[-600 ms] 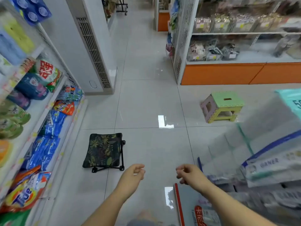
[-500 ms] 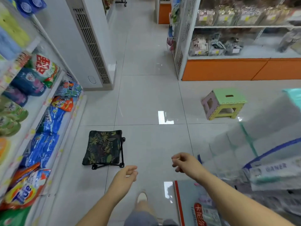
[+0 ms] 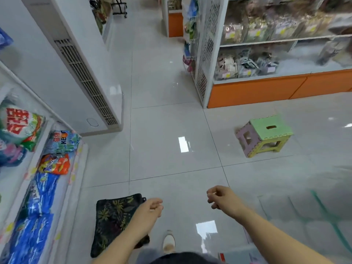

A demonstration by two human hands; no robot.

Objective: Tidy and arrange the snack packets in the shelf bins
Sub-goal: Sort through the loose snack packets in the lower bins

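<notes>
Snack packets (image 3: 245, 66) lie blurred in the clear bins of the orange-based shelf (image 3: 266, 88) at the upper right, far ahead of both hands. My left hand (image 3: 150, 210) hangs low in the middle of the view, fingers loosely curled, holding nothing. My right hand (image 3: 222, 199) is beside it, also loosely curled and empty. Both hover over the grey tiled floor, well apart from any packet.
A shelf of detergent bags (image 3: 43, 189) runs along the left. A floral folding stool (image 3: 114, 221) sits under my left forearm. A green and pink plastic stool (image 3: 264, 135) stands in the aisle. A white floor air conditioner (image 3: 80, 73) stands at the left; wrapped packs blur the lower right.
The view has moved forward along the aisle. The folding stool is now lower and nearer. Both hands stay loosely curled and empty.
</notes>
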